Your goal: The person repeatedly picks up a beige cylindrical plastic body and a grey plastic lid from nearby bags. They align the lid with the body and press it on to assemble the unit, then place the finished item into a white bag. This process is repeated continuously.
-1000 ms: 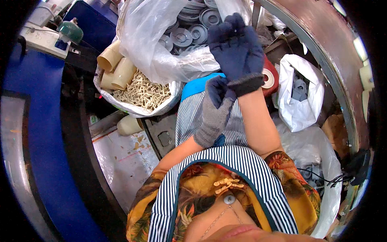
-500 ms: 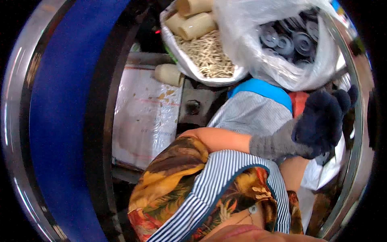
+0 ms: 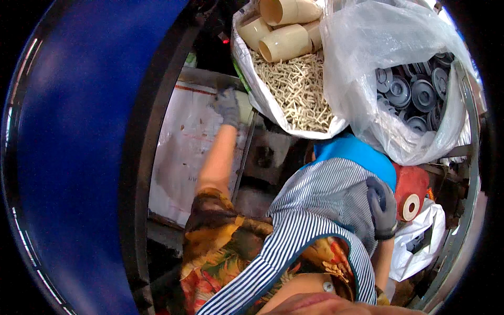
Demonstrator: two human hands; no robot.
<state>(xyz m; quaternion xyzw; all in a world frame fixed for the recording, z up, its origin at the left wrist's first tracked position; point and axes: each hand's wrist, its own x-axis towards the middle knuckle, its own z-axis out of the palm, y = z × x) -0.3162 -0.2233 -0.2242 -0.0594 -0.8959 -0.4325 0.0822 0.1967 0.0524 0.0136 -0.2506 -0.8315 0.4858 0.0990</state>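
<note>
My left hand [image 3: 227, 106], in a grey glove, reaches to the far left and touches the near end of a cream tapered cup [image 3: 245, 109]. The cup lies on its side on a flat white wrapped board [image 3: 176, 152]. Motion smears the fingers, so their grip on it is unclear. Lower right, my right hand [image 3: 383, 209], in a grey glove with a navy coating, rests against the striped apron [image 3: 325, 184] on my lap. Its fingers are curled; whatever they may hold is hidden.
Ahead stands a white sack [image 3: 302, 132] with small cream pegs [image 3: 294, 92] and cream cups [image 3: 285, 43]. Beside it, a clear plastic bag [image 3: 349, 58] holds dark grey round discs [image 3: 422, 93]. A red object [image 3: 412, 184] and a white bag [image 3: 420, 231] lie right. A blue surface [image 3: 73, 157] spans the left.
My left arm has swung from across my lap on the right to the cream cup at far left. My right hand has come into view. The whole view has shifted slightly.
</note>
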